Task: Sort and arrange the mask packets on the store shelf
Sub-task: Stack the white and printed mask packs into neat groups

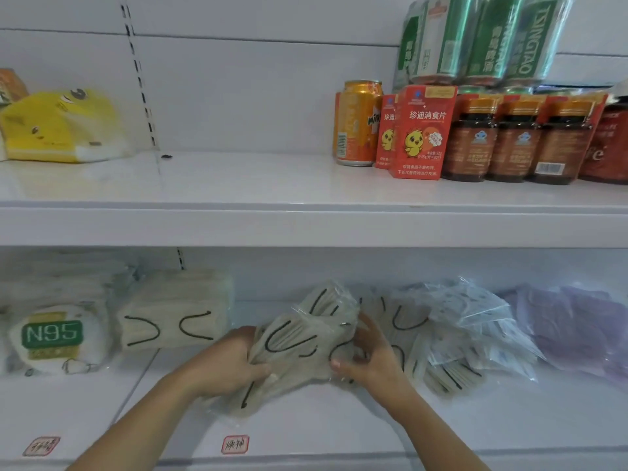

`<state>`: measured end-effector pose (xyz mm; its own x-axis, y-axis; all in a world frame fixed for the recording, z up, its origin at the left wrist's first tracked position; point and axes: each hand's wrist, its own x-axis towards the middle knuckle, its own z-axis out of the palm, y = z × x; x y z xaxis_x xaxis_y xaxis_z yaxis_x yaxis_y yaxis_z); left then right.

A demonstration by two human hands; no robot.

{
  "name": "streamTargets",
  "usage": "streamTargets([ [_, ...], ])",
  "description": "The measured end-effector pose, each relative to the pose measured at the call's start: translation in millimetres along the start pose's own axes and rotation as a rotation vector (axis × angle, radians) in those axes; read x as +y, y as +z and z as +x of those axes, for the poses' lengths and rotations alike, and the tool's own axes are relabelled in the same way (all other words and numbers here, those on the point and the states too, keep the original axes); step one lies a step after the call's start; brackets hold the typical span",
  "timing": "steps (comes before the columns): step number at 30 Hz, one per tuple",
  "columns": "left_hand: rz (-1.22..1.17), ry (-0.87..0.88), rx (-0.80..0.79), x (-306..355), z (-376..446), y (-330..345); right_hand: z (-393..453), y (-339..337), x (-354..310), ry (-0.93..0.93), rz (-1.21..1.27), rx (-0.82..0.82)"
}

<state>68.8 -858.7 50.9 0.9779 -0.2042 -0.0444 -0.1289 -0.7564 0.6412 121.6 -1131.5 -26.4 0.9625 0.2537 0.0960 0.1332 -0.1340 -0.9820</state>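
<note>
On the lower shelf (306,433), you hold a loose bundle (299,348) of beige mask packets between both hands: your left hand (224,360) curls round its left edge, your right hand (368,356) pinches its right side, thumb in front. Square the packets so their edges line up before setting them down, and keep the slippery wrap from fanning out. A neat beige stack (173,314) sits just left of the bundle; I judge that the spot to match. More loose packets (452,338) lie right of your right hand.

Free shelf (163,396) between stacked packets (173,309), hands.
</note>
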Motion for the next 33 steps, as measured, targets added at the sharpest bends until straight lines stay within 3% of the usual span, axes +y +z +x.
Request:
streamTargets([
  [4,0.112,0.012,-0.053,-9,0,-12,6,12,-6,0.047,-0.043,0.017],
  [11,0.386,0.001,-0.131,-16,5,-25,0,26,-30,-0.018,-0.452,-0.007],
  [15,0.42,-0.042,-0.165,-23,8,-34,3,19,-20,-0.032,-0.304,0.025],
  [19,0.402,0.087,-0.109,-25,8,-26,-1,28,-21,-0.026,-0.411,-0.046],
  [24,0.376,0.183,-0.11,-22,10,-27,-1,40,-20,-0.025,-0.426,0.044],
  [33,0.334,0.249,0.084,-51,-7,-36,-5,69,-18,0.027,-0.364,0.086],
])
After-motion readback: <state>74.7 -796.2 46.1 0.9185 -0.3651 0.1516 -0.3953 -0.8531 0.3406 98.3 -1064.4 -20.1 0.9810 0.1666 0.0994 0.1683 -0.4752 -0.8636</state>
